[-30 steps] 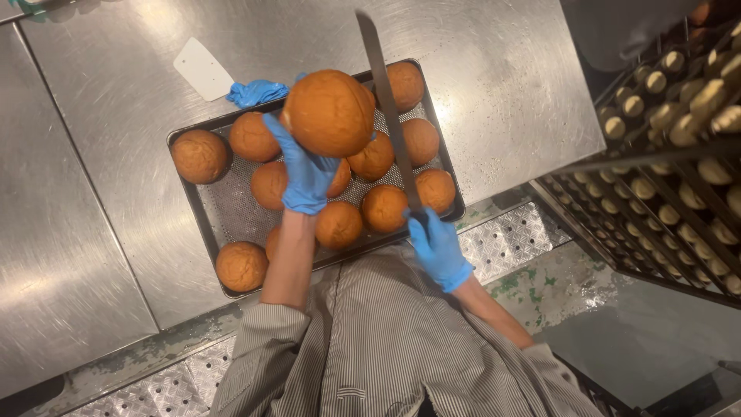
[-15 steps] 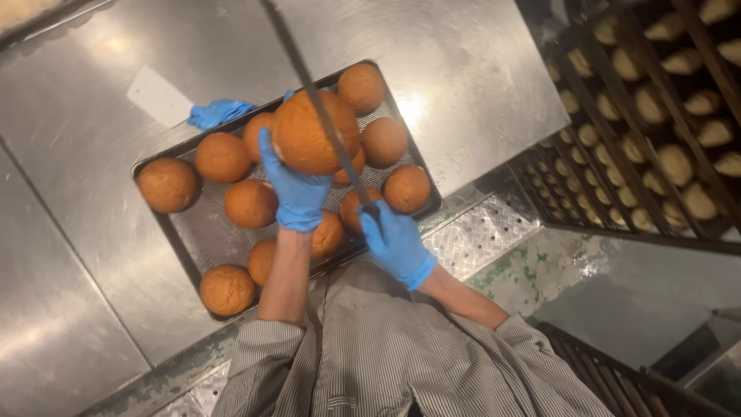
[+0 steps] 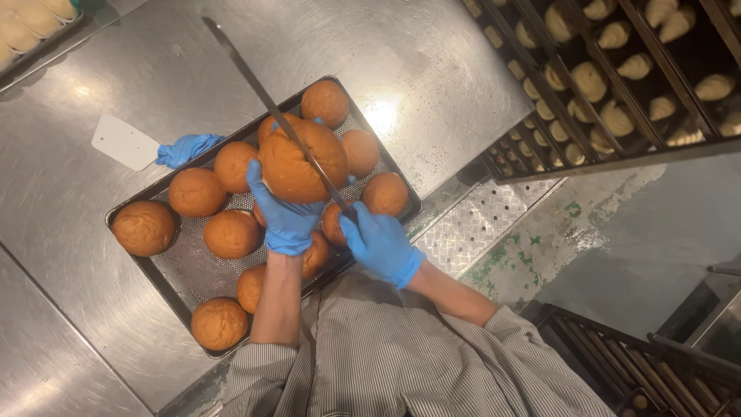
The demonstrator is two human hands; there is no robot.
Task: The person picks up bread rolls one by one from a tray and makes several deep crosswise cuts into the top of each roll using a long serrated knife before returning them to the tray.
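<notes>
Now the long knife (image 3: pixel 270 108) has swung across and lies over the big round bun (image 3: pixel 302 161), blade against its top. Left hand (image 3: pixel 284 216), gloved blue, cups that bun from below, fingers wrapped round it, lifted above the tray (image 3: pixel 181 266) of buns on the steel counter (image 3: pixel 432 69). Right hand (image 3: pixel 380 243) is closed round the knife handle

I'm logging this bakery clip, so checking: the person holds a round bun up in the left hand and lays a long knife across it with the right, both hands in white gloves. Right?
Not quite: the gloves are blue, not white. The head view shows the left hand holding the round bun above the tray, and the right hand laying the long knife across it.
</notes>
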